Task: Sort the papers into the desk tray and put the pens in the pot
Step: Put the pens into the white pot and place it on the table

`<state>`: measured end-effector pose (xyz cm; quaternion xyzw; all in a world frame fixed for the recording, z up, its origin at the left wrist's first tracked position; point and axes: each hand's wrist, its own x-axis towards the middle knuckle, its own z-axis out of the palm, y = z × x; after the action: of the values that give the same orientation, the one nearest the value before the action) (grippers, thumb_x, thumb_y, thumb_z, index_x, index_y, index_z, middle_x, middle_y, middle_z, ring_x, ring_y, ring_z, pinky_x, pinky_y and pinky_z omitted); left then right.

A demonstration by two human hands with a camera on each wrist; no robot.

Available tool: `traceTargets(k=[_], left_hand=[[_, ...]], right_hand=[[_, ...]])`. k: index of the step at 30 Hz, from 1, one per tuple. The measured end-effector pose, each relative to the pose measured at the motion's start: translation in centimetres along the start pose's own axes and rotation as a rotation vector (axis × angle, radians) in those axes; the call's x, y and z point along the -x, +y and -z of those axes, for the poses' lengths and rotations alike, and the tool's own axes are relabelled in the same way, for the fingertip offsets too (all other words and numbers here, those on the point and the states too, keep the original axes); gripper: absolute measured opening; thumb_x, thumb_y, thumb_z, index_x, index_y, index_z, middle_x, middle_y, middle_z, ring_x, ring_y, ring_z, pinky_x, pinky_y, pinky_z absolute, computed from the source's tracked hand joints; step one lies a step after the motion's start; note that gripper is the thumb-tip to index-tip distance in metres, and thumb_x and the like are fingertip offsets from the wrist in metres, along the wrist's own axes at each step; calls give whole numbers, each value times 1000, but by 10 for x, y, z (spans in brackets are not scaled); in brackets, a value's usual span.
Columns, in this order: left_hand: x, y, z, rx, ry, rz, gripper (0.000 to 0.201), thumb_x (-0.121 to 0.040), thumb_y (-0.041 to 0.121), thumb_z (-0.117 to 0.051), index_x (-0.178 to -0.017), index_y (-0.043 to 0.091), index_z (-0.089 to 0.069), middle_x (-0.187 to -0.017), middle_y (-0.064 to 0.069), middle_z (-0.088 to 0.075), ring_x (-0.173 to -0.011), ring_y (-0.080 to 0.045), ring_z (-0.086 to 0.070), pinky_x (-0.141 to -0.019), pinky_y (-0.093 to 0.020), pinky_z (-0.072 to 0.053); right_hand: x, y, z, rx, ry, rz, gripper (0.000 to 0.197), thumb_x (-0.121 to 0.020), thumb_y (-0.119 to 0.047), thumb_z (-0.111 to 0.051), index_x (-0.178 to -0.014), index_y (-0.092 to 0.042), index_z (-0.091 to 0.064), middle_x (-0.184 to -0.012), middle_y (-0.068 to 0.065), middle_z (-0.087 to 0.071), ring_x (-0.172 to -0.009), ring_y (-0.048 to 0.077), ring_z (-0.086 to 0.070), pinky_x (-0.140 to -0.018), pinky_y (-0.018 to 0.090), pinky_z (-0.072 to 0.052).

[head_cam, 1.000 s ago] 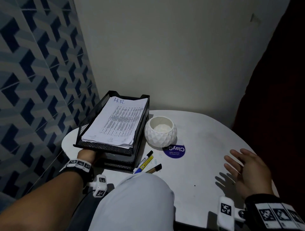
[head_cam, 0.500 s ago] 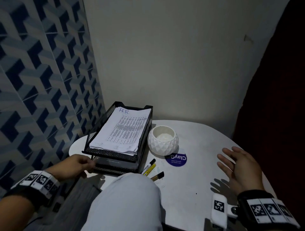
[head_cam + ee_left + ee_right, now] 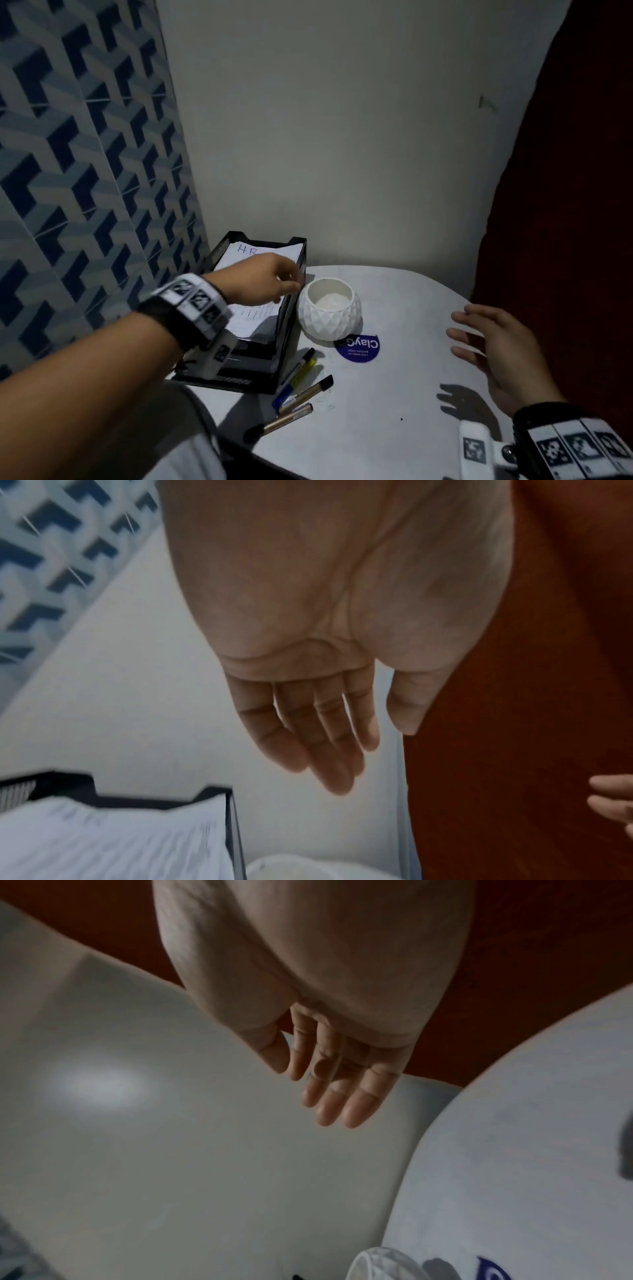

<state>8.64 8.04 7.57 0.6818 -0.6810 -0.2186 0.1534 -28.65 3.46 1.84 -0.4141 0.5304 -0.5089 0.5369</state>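
Note:
A black stacked desk tray (image 3: 289, 329) stands at the table's left, its top tier holding a pile of printed papers (image 3: 250, 251) marked "H.R." My left hand (image 3: 263, 284) hovers over those papers, fingers relaxed and empty, as the left wrist view shows (image 3: 339, 750). A white faceted pot (image 3: 329, 313) sits just right of the tray. Several pens (image 3: 301, 383) lie on the table in front of the tray. My right hand (image 3: 486, 346) floats open above the table's right side, holding nothing (image 3: 335, 1093).
The white round table (image 3: 394, 428) stands in a corner, with a blue patterned wall on the left and a plain wall behind. A round blue sticker (image 3: 358, 346) lies in front of the pot. A dark red surface (image 3: 565, 205) borders the right. My knee (image 3: 191, 445) is under the near edge.
My left hand has risen from below the tray's front edge and swung up over the papers. The right hand stayed in about the same place, open.

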Motion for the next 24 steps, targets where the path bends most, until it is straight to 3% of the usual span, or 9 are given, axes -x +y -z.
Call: traceTargets(k=[5,9,11,14,19,21,24], left_hand=[[-75,-10,-81,-219,-63,71,44,-96,36,-62,-138,24,-61,-139,1,-64,-124,-20,-61,-106,-31,-46],[-109,-18,-131,-344,-85,141,62,-95,24,-56,-154,24,-40,-150,-7,-54,-134,-28,-55,-109,-36,-46],[-121,-19,-149,-383,-117,163,66,-94,19,-57,-156,18,-36,-149,-11,-54,-133,-31,-55,-110,-38,-46],[-126,-27,-166,-476,-147,168,49,-93,15,-56,-141,8,-51,-136,-18,-57,-119,-39,-62,-101,-46,-52],[-116,-32,-166,-486,-93,87,25,-91,24,-57,-114,15,-60,-113,-10,-56,-99,-38,-66,-84,-44,-58],[-101,-19,-160,-445,-40,11,26,-91,30,-56,-114,19,-61,-108,-7,-56,-92,-36,-67,-79,-42,-58],[-76,3,-148,-394,7,-138,34,-88,38,-63,-120,29,-61,-113,-2,-58,-96,-31,-67,-81,-41,-56]], right_hand=[[-18,28,14,12,-22,-167,12,-103,-13,-58,-110,-12,-68,-116,13,-74,-101,32,-72,-87,47,-57],[-23,30,10,147,-91,-147,14,-103,-15,-59,-111,-13,-70,-114,7,-75,-104,30,-73,-89,49,-58],[-25,32,7,191,-117,-149,14,-102,-16,-60,-111,-12,-71,-115,7,-74,-105,30,-73,-84,46,-59],[-29,35,1,245,-131,-134,12,-102,-15,-61,-106,-12,-72,-116,7,-72,-106,31,-72,-82,46,-60],[-29,45,-9,420,-181,-53,9,-97,-19,-67,-103,-24,-71,-112,-1,-70,-102,30,-71,-90,59,-60],[-27,51,-11,560,-238,7,23,-92,-26,-73,-111,-37,-66,-124,-9,-65,-107,27,-69,-96,53,-59],[-17,51,-14,825,-356,165,61,-87,-26,-80,-136,-48,-51,-157,-6,-38,-138,18,-48,-109,36,-49]])
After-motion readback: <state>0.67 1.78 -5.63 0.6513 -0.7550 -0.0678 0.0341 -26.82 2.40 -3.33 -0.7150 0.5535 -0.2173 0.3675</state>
